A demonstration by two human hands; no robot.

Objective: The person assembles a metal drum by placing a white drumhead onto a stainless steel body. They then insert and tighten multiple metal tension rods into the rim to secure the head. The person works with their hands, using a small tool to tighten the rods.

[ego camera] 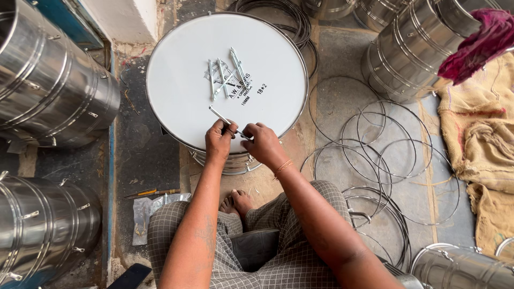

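A steel drum with a white drumhead (182, 69) stands on the floor in front of me. Several metal tension rods (225, 77) lie loose on the middle of the head. At the near rim, my left hand (219, 142) and my right hand (262, 142) are closed together on one metal rod (218, 114), which slants up and to the left over the head. A thin bangle sits on my right wrist. My bare feet show just below the drum, between my knees.
Shiny steel drum shells lie at the left (51, 85), lower left (43, 225), top right (412, 53) and bottom right. Thin wire hoops (375, 144) are scattered on the floor at right. Burlap sacks (487, 139) and a magenta cloth (476, 45) lie at far right. A screwdriver (150, 192) rests at lower left.
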